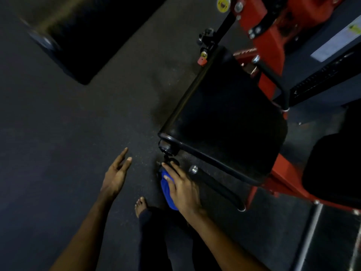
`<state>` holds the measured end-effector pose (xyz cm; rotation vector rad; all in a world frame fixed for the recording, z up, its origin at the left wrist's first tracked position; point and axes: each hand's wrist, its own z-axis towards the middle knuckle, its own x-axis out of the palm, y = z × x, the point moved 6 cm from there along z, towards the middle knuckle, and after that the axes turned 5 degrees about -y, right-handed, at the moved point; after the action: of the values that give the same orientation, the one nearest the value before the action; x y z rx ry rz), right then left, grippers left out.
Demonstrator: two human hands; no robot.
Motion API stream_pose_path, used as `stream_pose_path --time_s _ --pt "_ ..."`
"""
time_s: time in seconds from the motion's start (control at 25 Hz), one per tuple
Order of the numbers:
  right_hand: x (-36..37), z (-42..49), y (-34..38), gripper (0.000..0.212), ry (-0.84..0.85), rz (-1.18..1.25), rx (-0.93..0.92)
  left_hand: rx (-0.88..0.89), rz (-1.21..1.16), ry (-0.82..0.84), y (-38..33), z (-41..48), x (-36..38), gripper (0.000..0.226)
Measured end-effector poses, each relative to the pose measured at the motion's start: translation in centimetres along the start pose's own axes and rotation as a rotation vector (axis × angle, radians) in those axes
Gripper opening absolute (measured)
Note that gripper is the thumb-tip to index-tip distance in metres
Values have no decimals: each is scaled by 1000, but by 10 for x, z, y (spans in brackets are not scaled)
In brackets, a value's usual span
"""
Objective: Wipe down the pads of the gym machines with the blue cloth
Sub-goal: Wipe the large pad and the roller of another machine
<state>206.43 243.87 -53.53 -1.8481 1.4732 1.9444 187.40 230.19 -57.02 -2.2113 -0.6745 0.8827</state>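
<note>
I see the blue cloth bunched up under my right hand, low in the middle of the view, just near and left of the near-left corner of the black pad; the cloth is not on the pad, and I cannot tell whether it touches the machine at all.

The right hand lies over the cloth with the thumb pressed into it and the fingers loosely bent over its top; two fingertips reach to the black knob hanging under the pad's corner, though the picture is too dark to say if they touch it. The left hand is well to the left of the cloth, fingers straight and spread, holding nothing, hovering over the floor.

The pad runs from that corner away to the far right, rimmed by a black tube on its near edge; the red frame rises beyond it on the far right, and a black handle juts out just right of my right hand; a second dark pad sits at the right edge. A bare foot stands between my forearms; left of the machine the floor lies open as far as a dark blurred block at far left.
</note>
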Motion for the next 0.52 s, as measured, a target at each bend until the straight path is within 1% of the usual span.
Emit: stream_pose_path --time_s 0.2,0.32,0.44,0.52 --pt "-120 11 48 45 -87 19 -89 146 -7 -45 -123 -70 -18 52" --pt "-179 19 78 44 -170 44 -144 249 -37 -87 -178 -99 -37 52" --pt "-209 38 112 42 -242 67 -188 340 -32 -156 -217 -108 -64 50" --pt "-222 61 147 42 -282 81 -220 407 17 -242 -237 -103 -92 49"
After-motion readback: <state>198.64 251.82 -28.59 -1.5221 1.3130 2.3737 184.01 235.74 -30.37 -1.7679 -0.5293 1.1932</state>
